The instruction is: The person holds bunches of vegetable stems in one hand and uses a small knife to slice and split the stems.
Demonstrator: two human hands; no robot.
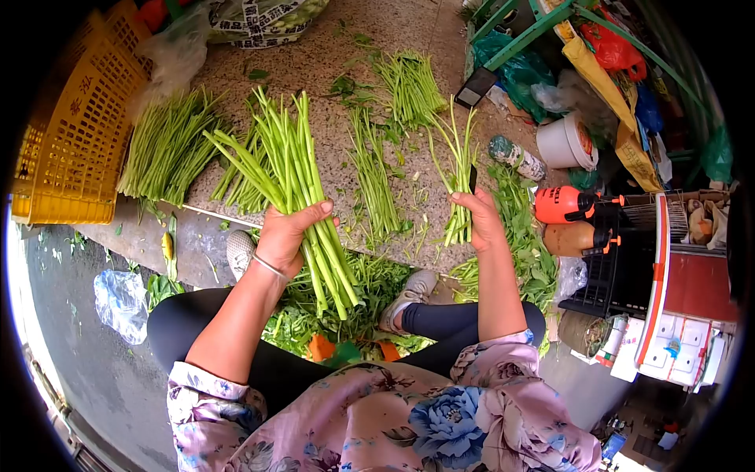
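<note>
My left hand (pixel 287 236) is closed around a thick bunch of green stems (pixel 295 169), their cut ends pointing down over my lap. A few thinner green stems (pixel 454 157) are pinched in my right hand (pixel 481 222). Beside those stems, a narrow dark piece (pixel 473 178) shows at my right fingers; I cannot make out what it is. Between my hands a loose row of stems (pixel 373 177) lies on the speckled slab (pixel 330 71), with another stem pile (pixel 411 88) farther back. A large heap of stems (pixel 169 145) lies at the left.
A yellow plastic crate (pixel 75 126) stands at the far left. Leafy greens (pixel 362 287) cover the ground between my feet, and more leaves (pixel 515 212) lie at the right. Beyond these are a white bucket (pixel 565 143), a red spray bottle (pixel 562 204) and a green metal frame (pixel 527 39).
</note>
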